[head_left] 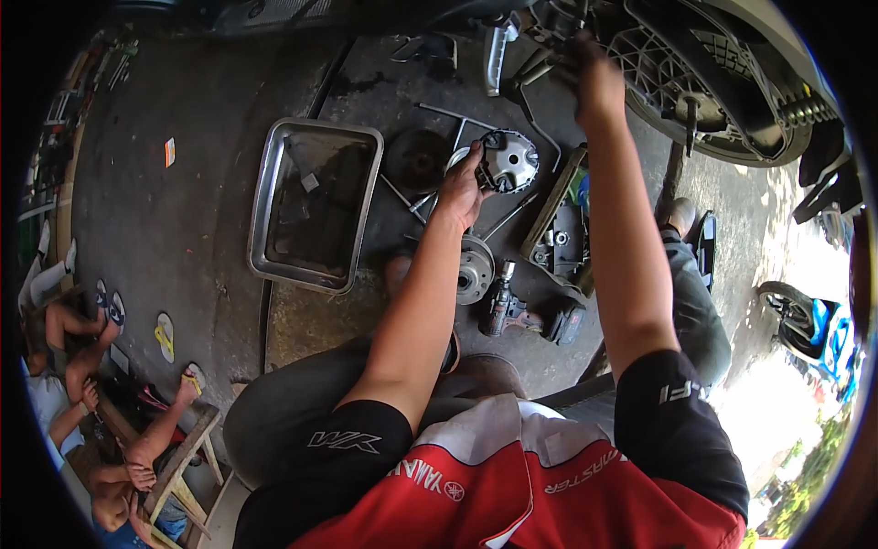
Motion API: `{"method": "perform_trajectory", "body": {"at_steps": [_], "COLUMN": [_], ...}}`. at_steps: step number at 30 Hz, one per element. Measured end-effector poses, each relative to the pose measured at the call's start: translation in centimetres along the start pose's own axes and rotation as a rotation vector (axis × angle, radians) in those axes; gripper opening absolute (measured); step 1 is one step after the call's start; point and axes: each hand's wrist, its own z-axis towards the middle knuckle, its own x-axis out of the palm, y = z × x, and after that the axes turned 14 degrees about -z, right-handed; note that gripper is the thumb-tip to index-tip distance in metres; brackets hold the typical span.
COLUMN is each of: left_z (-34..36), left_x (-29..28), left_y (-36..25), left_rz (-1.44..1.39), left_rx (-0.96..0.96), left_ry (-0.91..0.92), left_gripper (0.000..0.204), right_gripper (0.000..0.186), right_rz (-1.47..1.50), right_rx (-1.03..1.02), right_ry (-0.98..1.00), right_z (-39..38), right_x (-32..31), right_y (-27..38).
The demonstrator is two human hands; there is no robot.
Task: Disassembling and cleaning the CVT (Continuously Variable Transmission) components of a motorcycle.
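A round silver scooter variator [514, 163] with black parts around its rim is gripped in my left hand [460, 195], held above the floor. My right hand [599, 87] reaches up to the underside of the scooter [700, 105], close to its dark metal parts. Motion smears its fingers, so I cannot tell whether they hold anything. Below my left hand lies a grey metal disc-shaped part [474, 272] with holes. A dark round part [416, 160] sits on the floor left of the variator, beside a T-handle wrench [457, 123].
A steel tray [378, 183] with dark liquid stands left of my left hand. A cordless impact wrench [508, 313] and a long cover [554, 233] lie between my arms. Other people [137, 457] sit by a wooden bench [187, 457] at lower left.
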Motion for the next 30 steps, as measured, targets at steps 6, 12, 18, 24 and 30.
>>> {"method": "perform_trajectory", "body": {"at_steps": [6, 12, 18, 24, 30], "left_z": [-0.9, -1.9, -1.8, -1.7, -1.1], "left_x": [1.9, 1.8, 0.8, -0.1, -1.8], "left_y": [-0.6, -0.3, 1.8, 1.2, -1.7], "left_rz": [0.06, 0.146, 0.2, 0.071, 0.026], "left_rx": [0.008, 0.021, 0.017, 0.036, 0.094], "left_ry": [-0.013, 0.041, -0.042, -0.093, 0.053], "left_gripper": [0.04, 0.04, 0.042, 0.049, 0.051], "right_gripper": [0.096, 0.106, 0.099, 0.104, 0.102], "right_rz": [-1.334, -1.261, -1.163, -0.929, -1.095], "right_rx": [-0.435, -0.222, -0.227, 0.035, 0.2], "right_ry": [0.132, 0.089, 0.051, -0.126, 0.187], "right_z": [-12.8, -14.3, -15.2, -15.4, -17.8], "right_x": [-1.8, -1.6, -3.9, -7.6, -5.8], "right_y": [-7.0, -8.1, -8.5, -11.3, -16.4]}}
